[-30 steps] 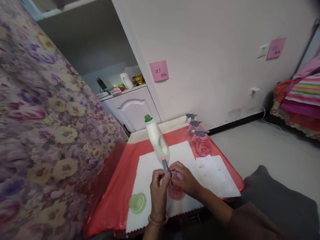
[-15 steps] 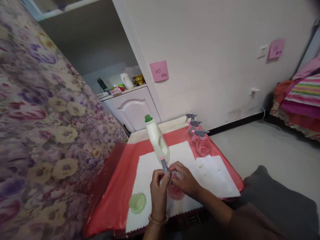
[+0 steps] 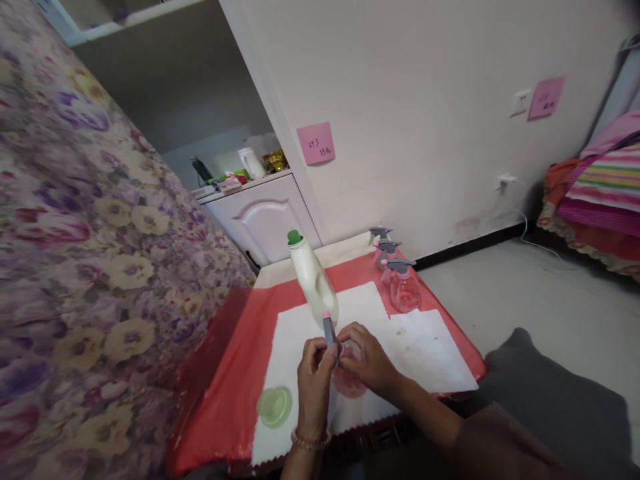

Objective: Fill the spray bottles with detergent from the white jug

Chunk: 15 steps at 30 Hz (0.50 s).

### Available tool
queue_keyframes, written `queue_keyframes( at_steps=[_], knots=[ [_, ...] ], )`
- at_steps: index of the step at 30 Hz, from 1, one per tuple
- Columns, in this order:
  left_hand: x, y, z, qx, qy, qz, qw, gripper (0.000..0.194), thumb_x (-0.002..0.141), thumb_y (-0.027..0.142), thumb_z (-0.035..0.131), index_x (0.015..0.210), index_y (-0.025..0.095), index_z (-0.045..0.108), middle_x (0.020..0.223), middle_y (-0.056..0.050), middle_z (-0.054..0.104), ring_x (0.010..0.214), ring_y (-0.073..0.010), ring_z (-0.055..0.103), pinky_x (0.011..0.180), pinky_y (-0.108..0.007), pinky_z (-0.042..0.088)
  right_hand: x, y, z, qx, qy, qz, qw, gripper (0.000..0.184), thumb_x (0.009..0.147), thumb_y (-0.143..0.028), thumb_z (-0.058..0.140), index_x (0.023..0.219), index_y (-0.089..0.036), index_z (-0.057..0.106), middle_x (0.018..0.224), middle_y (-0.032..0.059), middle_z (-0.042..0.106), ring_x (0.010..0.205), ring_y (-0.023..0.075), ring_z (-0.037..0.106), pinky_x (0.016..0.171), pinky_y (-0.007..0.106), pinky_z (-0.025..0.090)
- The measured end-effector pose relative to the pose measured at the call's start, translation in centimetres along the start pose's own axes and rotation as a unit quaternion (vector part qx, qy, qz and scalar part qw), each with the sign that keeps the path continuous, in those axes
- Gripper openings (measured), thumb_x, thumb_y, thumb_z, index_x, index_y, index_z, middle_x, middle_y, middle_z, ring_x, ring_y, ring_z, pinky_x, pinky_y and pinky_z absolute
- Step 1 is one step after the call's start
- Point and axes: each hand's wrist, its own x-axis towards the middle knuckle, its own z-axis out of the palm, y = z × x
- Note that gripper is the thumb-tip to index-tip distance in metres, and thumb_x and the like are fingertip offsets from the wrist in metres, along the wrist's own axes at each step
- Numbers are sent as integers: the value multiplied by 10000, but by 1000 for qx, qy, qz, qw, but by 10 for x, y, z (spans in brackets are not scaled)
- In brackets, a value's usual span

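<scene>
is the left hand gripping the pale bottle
No, the left hand grips a grey spray head; the pale bottle stands beyond it.

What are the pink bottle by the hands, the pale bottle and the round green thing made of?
The pink bottle: probably smooth plastic, since it's see-through, but maybe glass. The pale bottle: likely satiny plastic, judging by its moulded handle. The round green thing: perhaps smooth plastic, as light seems to pass through.

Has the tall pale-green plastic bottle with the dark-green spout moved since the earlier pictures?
No. Against the white panelled cabinet door behind it, the pale-green bottle stands in the same place; the whole view has shifted slightly.
</scene>
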Motion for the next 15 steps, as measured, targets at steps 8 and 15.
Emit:
queue_keyframes(
  at_steps=[8, 15],
  knots=[
    [-2, 7, 4, 0, 19, -3, 1000, 270, 809, 467, 647, 840, 199, 636, 799, -4, 654, 789, -188, 593, 724, -277, 468, -2, -1, 5, 2, 12, 26, 1000, 253, 717, -88, 668, 927, -217, 609, 948, 31, 609, 919, 213, 568, 829, 345, 452],
    [-1, -2, -1, 34, 4, -2, 999, 322, 840, 497, 600, 917, 187, 639, 854, -14, 663, 818, -190, 597, 743, -280, 473, -6, 4, 9, -16, -15, 52, 998, 452, 658, -125, 756, 1069, -233, 602, 1054, 35, 601, 1025, 229, 564, 912, 371, 459]
  ],
)
